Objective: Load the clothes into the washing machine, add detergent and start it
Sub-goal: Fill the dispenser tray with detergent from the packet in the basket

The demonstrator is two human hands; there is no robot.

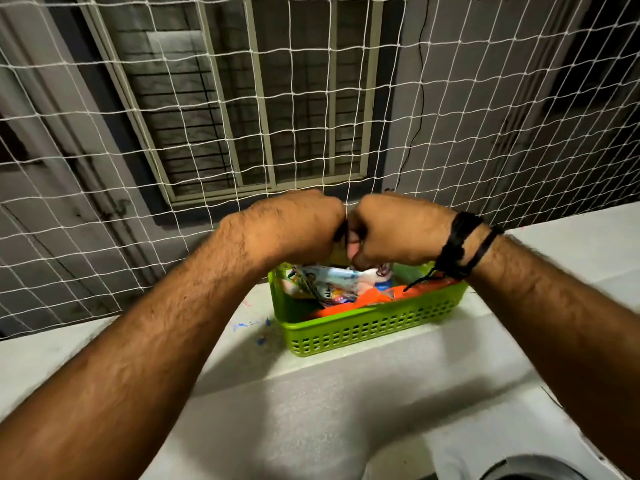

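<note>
Directly below the two raised fists: green perforated plastic basket (363, 332), set on a white ledge (311, 393), holding printed sachets (329, 285) and an orange packet (360, 304).

Left hand (301, 226): fingers curled, knuckles up, pressed close against the right hand. Right hand (398, 230): likewise curled, thumb tucked under, black cord bands (460, 244) on the wrist. Both appear to pinch the top edge of one small detergent sachet (341, 252) between them; only a sliver of it shows beneath the fingers. Opposed grip at one point suggests a tearing action, held over the basket so any spill or torn strip drops back among the packets.

Beyond the hands: white safety netting (138, 98) across the opening, with a barred window (259, 98) on the facing wall.

Near the right forearm, at the lower edge of view: dark curved rim (533, 471), likely the washing machine's opening; too little shows to be certain. Clothes: none visible, so whether they are loaded cannot be told.

Step in hand, as judged: opening detergent. Pouring it in and starting the machine remain. Risk: a sudden tear may scatter the contents over the ledge.
</note>
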